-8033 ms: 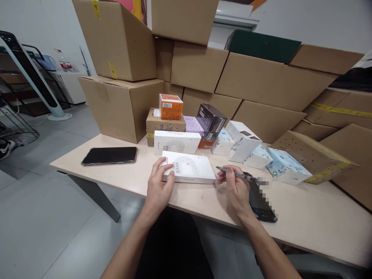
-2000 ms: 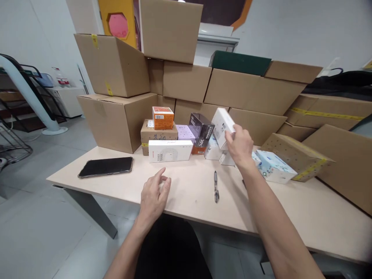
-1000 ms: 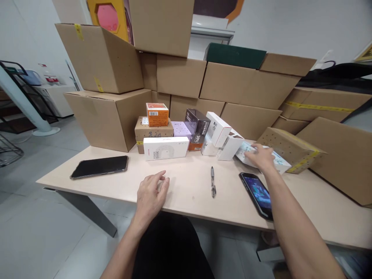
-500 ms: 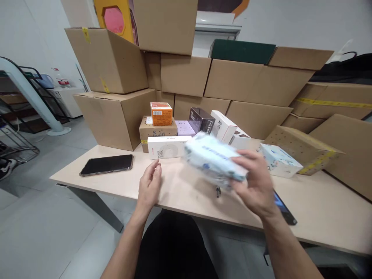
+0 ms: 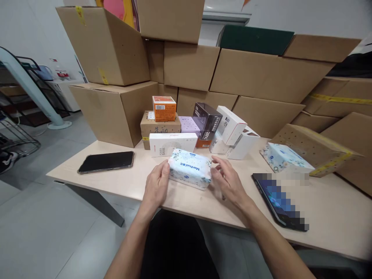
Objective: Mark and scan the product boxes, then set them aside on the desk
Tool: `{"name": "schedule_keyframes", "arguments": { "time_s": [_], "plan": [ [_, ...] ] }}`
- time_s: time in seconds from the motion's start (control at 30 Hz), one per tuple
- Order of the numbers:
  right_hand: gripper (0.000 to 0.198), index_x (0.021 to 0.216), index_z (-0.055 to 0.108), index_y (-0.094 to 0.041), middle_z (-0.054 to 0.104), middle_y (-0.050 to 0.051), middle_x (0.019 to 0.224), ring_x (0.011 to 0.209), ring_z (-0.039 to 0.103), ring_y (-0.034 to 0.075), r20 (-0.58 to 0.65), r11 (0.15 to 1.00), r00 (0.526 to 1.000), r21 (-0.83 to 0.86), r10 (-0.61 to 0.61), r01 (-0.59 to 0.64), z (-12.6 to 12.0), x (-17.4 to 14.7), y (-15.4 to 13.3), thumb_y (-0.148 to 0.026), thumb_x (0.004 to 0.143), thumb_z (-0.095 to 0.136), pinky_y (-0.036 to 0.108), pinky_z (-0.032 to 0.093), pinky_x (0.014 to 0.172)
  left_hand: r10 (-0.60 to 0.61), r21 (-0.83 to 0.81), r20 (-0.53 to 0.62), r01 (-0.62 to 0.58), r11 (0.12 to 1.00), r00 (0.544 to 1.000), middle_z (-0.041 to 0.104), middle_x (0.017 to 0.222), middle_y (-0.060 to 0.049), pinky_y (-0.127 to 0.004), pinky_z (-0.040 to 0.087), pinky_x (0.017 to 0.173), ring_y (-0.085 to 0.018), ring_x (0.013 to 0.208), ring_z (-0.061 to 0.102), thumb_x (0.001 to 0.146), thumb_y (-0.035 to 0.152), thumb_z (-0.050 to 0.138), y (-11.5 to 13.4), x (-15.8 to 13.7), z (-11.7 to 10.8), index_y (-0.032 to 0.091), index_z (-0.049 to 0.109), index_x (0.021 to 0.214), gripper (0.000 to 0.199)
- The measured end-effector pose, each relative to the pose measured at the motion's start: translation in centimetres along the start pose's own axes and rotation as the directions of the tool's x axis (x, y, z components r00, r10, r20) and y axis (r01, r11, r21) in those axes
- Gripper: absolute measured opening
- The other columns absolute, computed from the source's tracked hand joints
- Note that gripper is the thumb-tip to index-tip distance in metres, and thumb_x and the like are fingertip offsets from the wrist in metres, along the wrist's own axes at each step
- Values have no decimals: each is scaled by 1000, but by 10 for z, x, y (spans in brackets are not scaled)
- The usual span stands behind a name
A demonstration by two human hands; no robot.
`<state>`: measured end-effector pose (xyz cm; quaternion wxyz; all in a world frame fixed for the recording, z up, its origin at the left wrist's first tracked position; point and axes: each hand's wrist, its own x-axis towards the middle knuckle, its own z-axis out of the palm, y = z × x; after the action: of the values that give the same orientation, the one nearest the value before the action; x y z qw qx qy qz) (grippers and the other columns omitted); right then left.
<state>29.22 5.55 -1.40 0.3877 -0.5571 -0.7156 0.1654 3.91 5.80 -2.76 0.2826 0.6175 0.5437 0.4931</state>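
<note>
A soft pack of tissues (image 5: 190, 168), white and pale blue with a floral print and the word Manhua, lies flat at the table's front middle. My left hand (image 5: 157, 184) presses against its left end, thumb and fingers close together. At the opposite end, my right hand (image 5: 229, 180) has bent fingertips against the pack's side, so the two hands hold it between them. Just behind stands a white power bank box (image 5: 173, 145) on its long edge. A tiny dark item (image 5: 223, 197) lies under my right hand, too small to make out.
An orange box (image 5: 164, 109) tops a small carton (image 5: 148, 126). Beside them are a lilac box (image 5: 188, 123), a dark box (image 5: 207, 118) and white boxes (image 5: 232, 122). Phones lie left (image 5: 106, 161) and right (image 5: 270, 197). Another tissue pack (image 5: 286, 157) rests right; large cartons (image 5: 258, 73) wall the back.
The tissue pack, earlier raised and blurred in my right hand, has come down to the left onto the table. My left hand has moved slightly right to meet it. The view has shifted a little.
</note>
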Motion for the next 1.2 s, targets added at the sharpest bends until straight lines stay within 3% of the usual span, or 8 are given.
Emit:
{"name": "schedule_keyframes", "arguments": {
  "time_s": [0.1, 0.2, 0.33, 0.47, 0.7, 0.9, 1.03, 1.2],
  "plan": [
    [62, 143, 47, -18, 67, 13, 114, 86, 67, 24, 89, 994, 991, 18, 104, -106, 4, 0, -4, -57, 95, 44, 45, 54, 85, -7, 44, 9, 7, 999, 1000, 71, 117, -8, -43, 48, 96, -28, 111, 62, 99, 54, 37, 0, 3, 1, 24, 68, 121, 48],
    [64, 146, 44, -20, 65, 14, 121, 77, 67, 20, 91, 993, 993, 81, 73, -81, 6, -2, -5, -52, 91, 54, 41, 56, 76, -7, -46, -26, 6, 999, 1000, 70, 118, -9, -39, 53, 90, -25, 104, 65, 94, 50, 51, -6, 1, 4, 21, 67, 120, 42],
    [70, 150, 35, -30, 55, 13, 140, 104, 65, 23, -52, 986, 995, 143, -85, 91, 8, -7, -1, -40, 87, 63, 45, 53, 93, 58, -281, -11, -58, 958, 998, 67, 123, -10, -37, 52, 99, -23, 111, 65, 86, 33, 64, -17, -6, 5, 19, 61, 123, 40],
    [65, 149, 36, -31, 57, 11, 135, 115, 60, 24, -123, 971, 992, 231, -35, 62, 10, -10, 3, -44, 90, 61, 46, 50, 99, 50, -257, 0, -48, 965, 999, 70, 114, -9, -38, 52, 98, -23, 108, 65, 87, 28, 59, -18, -10, 0, 19, 64, 114, 29],
    [53, 134, 54, -22, 65, 11, 118, 95, 63, 22, -32, 995, 999, 98, -18, 21, 10, -9, 1, -56, 94, 48, 41, 52, 88, 117, -169, 14, -113, 979, 993, 64, 130, -9, -38, 51, 97, -25, 119, 61, 96, 44, 51, -11, -10, -3, 21, 63, 127, 40],
    [32, 97, 61, -23, 67, 9, 112, 103, 63, 24, -156, 984, 985, 151, -69, 93, 3, -13, -2, -53, 94, 50, 40, 49, 90, 224, -262, 47, -205, 943, 973, 63, 130, -9, -38, 46, 107, -24, 124, 57, 97, 39, 53, -8, -13, -7, 22, 65, 122, 33],
    [42, 69, 59, -22, 68, 9, 98, 98, 63, 24, -250, 972, 964, 190, -92, 142, 0, -14, -4, -51, 96, 45, 38, 48, 84, 222, -358, 39, -194, 913, 974, 62, 126, -10, -38, 48, 103, -26, 125, 56, 96, 38, 54, -9, -15, -8, 20, 68, 105, 25],
    [44, 66, 52, -22, 61, 3, 70, 69, 57, 19, -263, 986, 957, 137, 124, -90, 1, -11, 4, -53, 96, 42, 32, 42, 65, 206, -294, 46, -184, 938, 977, 61, 115, -9, -41, 48, 98, -24, 112, 59, 92, 41, 60, -15, -17, -7, 21, 58, 111, 27]
  ]
}}
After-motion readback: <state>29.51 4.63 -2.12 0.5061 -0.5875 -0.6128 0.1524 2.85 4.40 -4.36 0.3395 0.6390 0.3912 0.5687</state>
